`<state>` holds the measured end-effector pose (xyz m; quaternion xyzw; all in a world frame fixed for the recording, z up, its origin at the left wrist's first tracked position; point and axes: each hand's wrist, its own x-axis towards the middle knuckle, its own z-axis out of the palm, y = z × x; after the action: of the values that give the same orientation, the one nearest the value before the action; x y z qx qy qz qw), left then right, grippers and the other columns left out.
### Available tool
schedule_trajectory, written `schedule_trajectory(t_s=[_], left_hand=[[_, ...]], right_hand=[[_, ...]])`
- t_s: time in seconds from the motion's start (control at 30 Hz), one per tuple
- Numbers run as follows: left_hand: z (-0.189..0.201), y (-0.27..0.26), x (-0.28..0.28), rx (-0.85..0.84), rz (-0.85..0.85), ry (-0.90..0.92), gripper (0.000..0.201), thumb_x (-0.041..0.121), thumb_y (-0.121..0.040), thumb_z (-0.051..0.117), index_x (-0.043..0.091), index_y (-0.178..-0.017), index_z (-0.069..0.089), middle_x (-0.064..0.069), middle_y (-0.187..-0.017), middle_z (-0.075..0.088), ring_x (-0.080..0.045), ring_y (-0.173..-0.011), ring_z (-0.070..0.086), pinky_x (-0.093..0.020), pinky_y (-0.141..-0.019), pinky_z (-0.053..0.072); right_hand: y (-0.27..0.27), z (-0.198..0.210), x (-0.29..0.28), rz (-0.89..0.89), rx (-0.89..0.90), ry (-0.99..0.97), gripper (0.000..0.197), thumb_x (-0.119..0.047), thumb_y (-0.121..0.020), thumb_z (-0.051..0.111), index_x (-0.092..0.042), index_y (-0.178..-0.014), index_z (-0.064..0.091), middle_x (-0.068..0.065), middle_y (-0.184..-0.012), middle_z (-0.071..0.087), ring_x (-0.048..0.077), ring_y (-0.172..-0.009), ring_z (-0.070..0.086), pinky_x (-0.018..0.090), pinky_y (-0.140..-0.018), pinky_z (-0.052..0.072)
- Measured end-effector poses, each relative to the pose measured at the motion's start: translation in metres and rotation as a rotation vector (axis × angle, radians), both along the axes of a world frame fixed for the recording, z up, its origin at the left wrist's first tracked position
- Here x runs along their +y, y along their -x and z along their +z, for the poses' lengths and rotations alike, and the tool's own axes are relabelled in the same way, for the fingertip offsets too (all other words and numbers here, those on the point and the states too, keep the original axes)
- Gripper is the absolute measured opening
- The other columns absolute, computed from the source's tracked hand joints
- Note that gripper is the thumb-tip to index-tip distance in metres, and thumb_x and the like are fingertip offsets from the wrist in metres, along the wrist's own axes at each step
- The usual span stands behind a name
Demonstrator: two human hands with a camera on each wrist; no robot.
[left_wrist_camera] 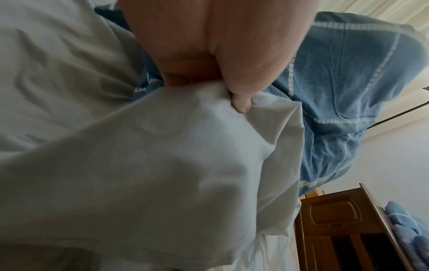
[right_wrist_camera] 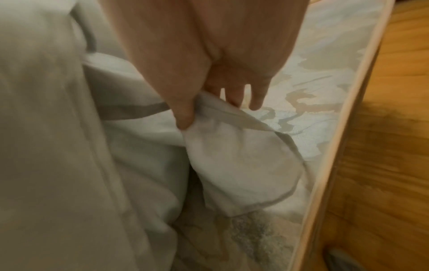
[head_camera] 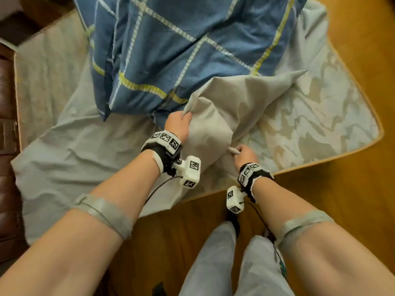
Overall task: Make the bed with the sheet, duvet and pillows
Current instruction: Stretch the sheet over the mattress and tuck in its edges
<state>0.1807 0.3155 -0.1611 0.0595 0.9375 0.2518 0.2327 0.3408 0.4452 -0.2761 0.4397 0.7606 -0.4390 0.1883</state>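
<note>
Both wrist views blurred. Left hand [head_camera: 178, 122] grip bunches the crumpled pale grey cotton sheet [head_camera: 215, 116]; right hand [head_camera: 243, 154] grip pinches its hem. Blue checked duvet [head_camera: 171, 50] cut off at top.

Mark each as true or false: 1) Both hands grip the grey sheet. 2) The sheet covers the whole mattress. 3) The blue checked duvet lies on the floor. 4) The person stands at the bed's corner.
1) True: the left hand and right hand both grip the grey sheet.
2) False: the patterned mattress lies bare on the right.
3) False: the blue checked duvet is heaped on the bed.
4) True.
</note>
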Motion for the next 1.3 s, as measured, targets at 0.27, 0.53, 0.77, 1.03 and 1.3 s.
schedule_trajectory(t_s=[0.27,0.53,0.77,1.03,1.3], left_hand=[[0.041,-0.061,0.048,-0.039,-0.209,0.057,0.095,0.033,-0.070,0.081,0.026,-0.148,0.027,-0.012,-0.144,0.037,-0.032,-0.130,0.040,-0.043,-0.108,0.037],[0.112,-0.161,0.203,0.149,-0.851,0.090,0.089,0.069,-0.069,0.068,0.035,-0.145,0.036,0.001,-0.154,0.030,-0.020,-0.142,0.029,-0.046,-0.113,0.032],[0.167,-0.231,0.315,0.202,-0.720,-0.029,0.035,0.042,-0.087,0.061,0.026,-0.118,0.057,-0.005,-0.120,0.058,-0.027,-0.111,0.058,-0.041,-0.092,0.048],[0.198,-0.293,0.377,0.216,-0.481,0.085,0.045,0.010,-0.088,0.040,0.027,-0.127,0.054,-0.014,-0.123,0.062,-0.035,-0.111,0.059,-0.041,-0.094,0.048],[0.209,-0.282,0.414,0.190,-0.380,0.097,0.036,0.017,-0.092,0.049,0.033,-0.124,0.057,0.000,-0.120,0.065,-0.025,-0.112,0.060,-0.034,-0.093,0.046]], right_hand=[[-0.046,0.135,0.114,-0.174,0.255,-0.256,0.022,-0.015,-0.090,0.056,-0.028,-0.104,0.066,-0.001,-0.098,0.066,0.022,-0.089,0.059,0.030,-0.077,0.046],[-0.113,0.270,0.223,-0.188,0.450,-0.485,0.025,-0.017,-0.079,0.064,-0.031,-0.097,0.073,-0.006,-0.093,0.071,0.018,-0.091,0.063,0.035,-0.081,0.052],[-0.195,0.319,0.308,-0.126,0.579,-0.468,0.035,-0.003,-0.077,0.056,-0.031,-0.093,0.070,-0.007,-0.081,0.065,0.017,-0.079,0.059,0.032,-0.071,0.050],[-0.280,0.327,0.434,0.273,0.221,-0.689,0.020,-0.025,-0.091,0.059,-0.039,-0.102,0.068,-0.010,-0.096,0.066,0.015,-0.091,0.060,0.026,-0.068,0.044],[-0.280,0.316,0.508,-0.015,0.263,-0.659,0.031,-0.007,-0.093,0.044,-0.027,-0.104,0.064,0.005,-0.100,0.065,0.025,-0.086,0.058,0.032,-0.068,0.047]])
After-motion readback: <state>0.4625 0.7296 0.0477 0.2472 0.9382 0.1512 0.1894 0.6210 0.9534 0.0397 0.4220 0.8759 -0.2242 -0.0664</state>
